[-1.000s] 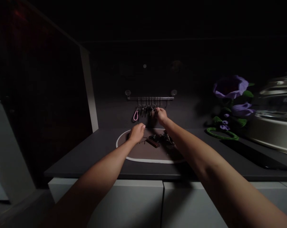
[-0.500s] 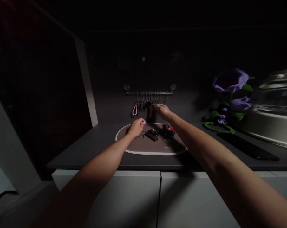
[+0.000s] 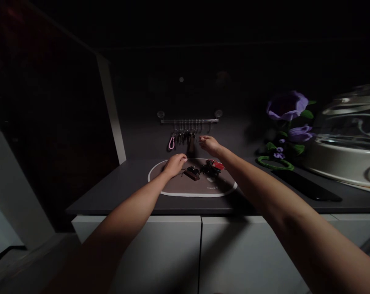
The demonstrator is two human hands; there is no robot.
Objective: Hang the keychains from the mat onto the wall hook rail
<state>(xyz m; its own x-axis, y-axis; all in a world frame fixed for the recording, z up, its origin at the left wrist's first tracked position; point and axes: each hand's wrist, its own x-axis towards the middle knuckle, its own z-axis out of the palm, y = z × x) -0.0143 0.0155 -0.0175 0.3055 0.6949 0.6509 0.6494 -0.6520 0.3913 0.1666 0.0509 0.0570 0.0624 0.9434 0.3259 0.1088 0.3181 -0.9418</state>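
Observation:
In the head view my right hand [image 3: 209, 145] is raised in front of the wall, its fingers slightly parted and holding nothing visible. Just left of its fingertips a brown key fob [image 3: 191, 143] hangs from a clear hook rail [image 3: 189, 121]. Bunches of keys and a pink strap [image 3: 171, 142] hang beside it. Low over the left part of a brown oval mat [image 3: 178, 190] is my left hand [image 3: 174, 164], its fingers curled together; whatever they may hold is hidden. On the mat lie a dark brown key holder [image 3: 191, 175] and a key bunch with a red tag [image 3: 218, 165].
To the right on the dark countertop [image 3: 102, 185] stand purple artificial flowers [image 3: 287, 107] with a green ring base [image 3: 275, 163], a flat black object [image 3: 307, 185] and a cream appliance with a clear upper part [image 3: 341, 157]. White cabinet fronts [image 3: 160, 245] are below.
My right hand has come slightly away from the hanging brown fob. My left hand stays over the mat. The camera view has shifted a little, so most things appear farther left.

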